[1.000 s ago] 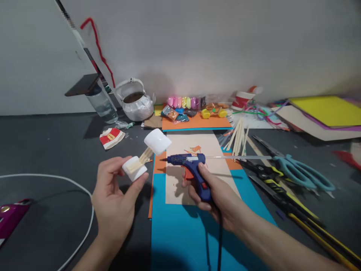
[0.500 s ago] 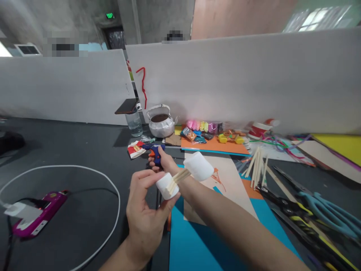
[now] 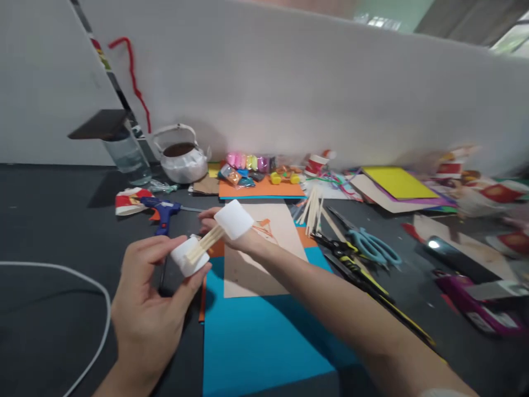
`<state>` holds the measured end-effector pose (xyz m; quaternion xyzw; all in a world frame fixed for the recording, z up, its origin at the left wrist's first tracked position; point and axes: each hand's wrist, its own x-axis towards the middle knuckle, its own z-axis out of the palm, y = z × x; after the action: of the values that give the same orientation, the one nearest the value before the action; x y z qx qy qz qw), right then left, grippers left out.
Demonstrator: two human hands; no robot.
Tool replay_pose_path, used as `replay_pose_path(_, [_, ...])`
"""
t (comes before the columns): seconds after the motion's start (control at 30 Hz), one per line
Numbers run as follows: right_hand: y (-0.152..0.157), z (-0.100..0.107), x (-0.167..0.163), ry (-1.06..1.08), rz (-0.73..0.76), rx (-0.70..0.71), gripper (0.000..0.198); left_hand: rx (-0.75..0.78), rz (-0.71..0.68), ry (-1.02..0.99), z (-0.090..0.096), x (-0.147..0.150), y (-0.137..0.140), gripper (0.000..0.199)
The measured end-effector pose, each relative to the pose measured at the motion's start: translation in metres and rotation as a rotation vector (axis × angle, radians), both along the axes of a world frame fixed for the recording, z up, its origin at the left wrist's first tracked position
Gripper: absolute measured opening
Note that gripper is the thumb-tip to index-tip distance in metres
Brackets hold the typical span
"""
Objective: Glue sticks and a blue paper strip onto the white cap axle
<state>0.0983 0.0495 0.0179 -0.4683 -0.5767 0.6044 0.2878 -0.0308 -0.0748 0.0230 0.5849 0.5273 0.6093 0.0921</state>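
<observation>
My left hand (image 3: 152, 303) pinches a small white piece between thumb and fingers. It is part of a stick-and-cap model: short pale wooden sticks (image 3: 204, 244) join that piece to a second white cap (image 3: 234, 219), which is tilted up. My right hand (image 3: 210, 219) is partly hidden behind this upper cap; its visible fingers look loosely apart, with nothing seen in them. Left of it, a blue glue gun (image 3: 165, 209) with an orange trigger rests on the dark table, apart from the fingers, beside a crumpled red-and-white paper cup (image 3: 131, 202).
Blue card (image 3: 256, 342) and a beige sheet (image 3: 256, 275) lie under my right forearm. To the right are wooden sticks (image 3: 311, 212), blue-handled scissors (image 3: 372, 245) and black-yellow pliers (image 3: 343, 251). A kettle (image 3: 184, 165) and a covered water jar (image 3: 130, 157) stand at the back left.
My right hand has let go of the glue gun, which now lies on the table, and has drawn away to its right. The view has swung right. My left hand still holds the model.
</observation>
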Motion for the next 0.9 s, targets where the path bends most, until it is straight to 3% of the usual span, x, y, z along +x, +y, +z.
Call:
replay_pose_path(0.07, [-0.014,0.008,0.055,-0.233,-0.027,0.148,0.008,-0.028,-0.041,0.048,-0.003,0.004,-0.001,0.032])
replay_pose_path(0.17, [-0.035,0.016,0.124,-0.591,-0.105,0.311,0.014,-0.08,-0.1,0.148,-0.009,0.013,-0.003,0.029])
replay_pose_path(0.27, [-0.058,0.011,0.157,-0.867,-0.075,0.359,0.015,-0.184,-0.212,0.233,-0.016,0.025,-0.008,0.025])
replay_pose_path(0.4, [-0.083,-0.005,0.159,-1.042,0.035,0.368,0.002,-0.409,-0.408,0.318,-0.025,0.037,-0.014,0.023])
replay_pose_path(0.6, [-0.092,-0.011,0.162,-1.122,0.119,0.381,0.009,-0.703,-0.727,0.385,-0.032,0.039,-0.007,0.019])
replay_pose_path(0.9, [-0.09,-0.011,0.157,-1.248,0.128,0.385,0.006,-0.706,-0.801,0.554,-0.044,0.039,0.001,0.021])
